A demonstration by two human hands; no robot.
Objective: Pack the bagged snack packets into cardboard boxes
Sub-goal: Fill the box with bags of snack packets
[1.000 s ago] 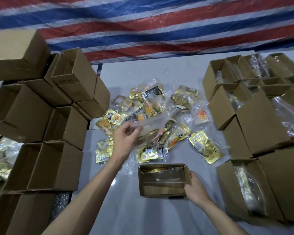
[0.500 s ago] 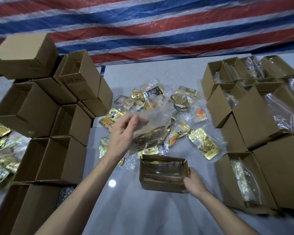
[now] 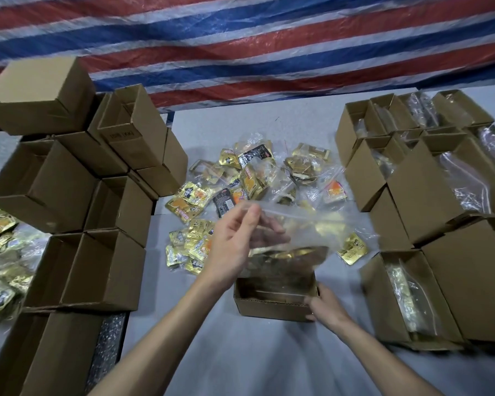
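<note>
My left hand (image 3: pixel 236 241) grips the top edge of a clear plastic bag of gold snack packets (image 3: pixel 292 241), which hangs just above an open cardboard box (image 3: pixel 269 308). The bag's lower end touches the box's opening. My right hand (image 3: pixel 325 308) holds the box's right front corner on the grey table (image 3: pixel 240 361). Behind the bag lies a loose pile of bagged gold and orange snack packets (image 3: pixel 240 184).
Empty open cardboard boxes (image 3: pixel 97 195) are stacked at the left. Boxes with bagged packets in them (image 3: pixel 429 195) stand at the right. More gold packets (image 3: pixel 0 252) lie at the far left edge. A red, white and blue striped tarp (image 3: pixel 240 47) hangs behind.
My left hand has lifted the bag from the pile and carried it toward me, down over the box. My right hand has stayed on the box's corner.
</note>
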